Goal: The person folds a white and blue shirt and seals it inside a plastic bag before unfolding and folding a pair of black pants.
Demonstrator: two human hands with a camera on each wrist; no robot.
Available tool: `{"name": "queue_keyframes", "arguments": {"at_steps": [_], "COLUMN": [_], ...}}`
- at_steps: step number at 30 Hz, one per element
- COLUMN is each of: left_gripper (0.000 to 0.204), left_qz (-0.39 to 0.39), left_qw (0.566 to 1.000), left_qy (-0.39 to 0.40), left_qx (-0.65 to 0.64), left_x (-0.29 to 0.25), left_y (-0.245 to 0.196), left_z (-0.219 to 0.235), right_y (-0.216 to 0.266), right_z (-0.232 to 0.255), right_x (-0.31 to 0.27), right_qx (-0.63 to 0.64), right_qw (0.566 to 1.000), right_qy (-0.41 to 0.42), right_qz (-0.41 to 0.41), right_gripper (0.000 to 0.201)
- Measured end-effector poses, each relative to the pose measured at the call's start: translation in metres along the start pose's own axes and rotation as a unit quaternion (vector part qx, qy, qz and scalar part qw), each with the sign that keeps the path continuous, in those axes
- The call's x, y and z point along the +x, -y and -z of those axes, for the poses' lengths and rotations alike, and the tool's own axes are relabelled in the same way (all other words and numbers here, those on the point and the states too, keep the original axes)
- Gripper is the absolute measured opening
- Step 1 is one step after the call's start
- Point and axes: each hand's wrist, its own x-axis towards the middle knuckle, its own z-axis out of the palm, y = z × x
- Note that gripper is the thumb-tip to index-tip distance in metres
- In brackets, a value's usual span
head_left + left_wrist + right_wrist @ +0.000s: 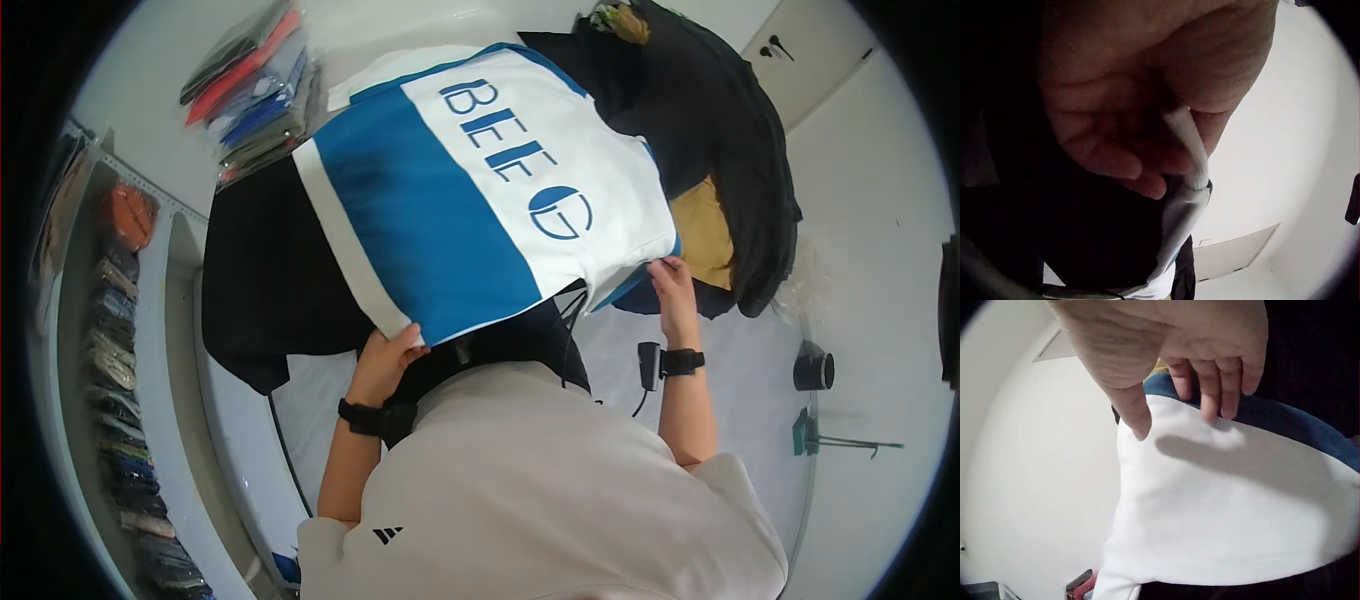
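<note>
A blue and white sweatshirt with large blue letters lies spread in front of me, its pale ribbed hem toward the left. My left hand pinches the near corner of that hem. In the left wrist view the ribbed band runs between the thumb and the curled fingers. At the right end of the sweatshirt is my right hand, by its near edge. The right wrist view shows thumb and fingers apart, tips resting on the white cloth beside a blue edge.
Black cloth spreads under the sweatshirt at the left. Behind it stands a stack of bagged folded clothes. A dark heap with tan cloth is at the right. Shelves of folded items line the left.
</note>
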Motion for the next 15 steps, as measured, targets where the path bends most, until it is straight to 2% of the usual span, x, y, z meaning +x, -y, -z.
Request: {"name": "queue_keyframes", "arguments": {"at_steps": [4,6,7,8,10,11,12,13,14,15], "left_gripper": [0.021,0.018,0.018,0.018,0.022,0.023,0.024,0.025,0.025,0.025], "left_qz": [0.018,-0.001,-0.012,-0.012,-0.108,-0.162,-0.214,-0.234,-0.232,-0.180], "left_qw": [0.998,0.993,0.994,0.994,0.984,0.979,0.964,0.963,0.964,0.976], "left_qy": [-0.011,0.022,-0.011,-0.009,-0.091,-0.123,-0.154,-0.132,-0.131,-0.125], "left_qx": [0.062,0.113,0.111,0.111,0.111,0.036,-0.040,0.012,0.014,-0.001], "left_x": [-0.012,-0.016,-0.022,-0.028,-0.039,-0.041,-0.041,-0.039,-0.038,-0.038], "left_y": [-0.013,-0.018,-0.024,-0.028,-0.034,-0.035,-0.035,-0.037,-0.039,-0.042], "left_z": [-0.004,0.003,-0.002,-0.002,0.005,0.002,0.000,0.010,0.013,0.013], "right_y": [-0.006,-0.006,-0.006,-0.006,-0.007,-0.006,-0.003,-0.002,-0.003,-0.002], "right_z": [0.005,-0.001,-0.003,-0.002,0.002,0.004,0.005,0.005,0.006,0.004], "right_x": [0.000,-0.004,-0.005,-0.004,-0.002,-0.003,-0.004,-0.006,-0.007,-0.010], "right_qx": [0.018,-0.010,-0.038,-0.038,-0.009,-0.009,-0.028,-0.046,-0.045,-0.068], "right_qw": [0.997,0.998,0.999,0.999,0.999,0.999,0.996,0.991,0.991,0.978], "right_qy": [0.063,0.049,0.035,0.034,0.037,0.034,0.072,0.111,0.109,0.180], "right_qz": [-0.046,-0.025,-0.006,-0.005,-0.035,-0.035,-0.044,-0.055,-0.056,-0.081], "right_gripper": [0.041,0.042,0.044,0.044,0.051,0.051,0.055,0.059,0.059,0.062]}}
